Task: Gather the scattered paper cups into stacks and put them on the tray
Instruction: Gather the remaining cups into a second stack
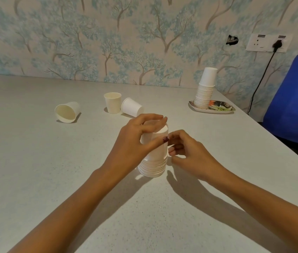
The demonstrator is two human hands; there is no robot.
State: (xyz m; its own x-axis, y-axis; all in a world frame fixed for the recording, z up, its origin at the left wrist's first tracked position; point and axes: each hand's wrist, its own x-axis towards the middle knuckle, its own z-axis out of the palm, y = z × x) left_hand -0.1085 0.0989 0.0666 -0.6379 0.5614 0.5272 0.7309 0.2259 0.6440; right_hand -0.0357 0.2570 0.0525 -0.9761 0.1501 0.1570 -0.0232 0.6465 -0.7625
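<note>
A stack of upside-down white paper cups (pixel 153 167) stands on the table in front of me. My left hand (pixel 139 141) grips its top cup, fingers over the base and thumb across the side. My right hand (pixel 186 152) sits at the stack's right side with its fingers curled and the fingertips against the cups. Three loose cups lie farther back: one on its side (pixel 67 112) at the left, one upright (pixel 113 102), and one tipped over (pixel 131 107) beside it. A taller stack (pixel 205 90) stands on the patterned tray (pixel 219 108) at the right.
The grey table (pixel 35 161) runs to a wallpapered wall at the back; its right edge slants down past the tray. A blue chair (pixel 294 99) stands beyond that edge. A wall socket (pixel 267 42) with a black cable hangs above the chair.
</note>
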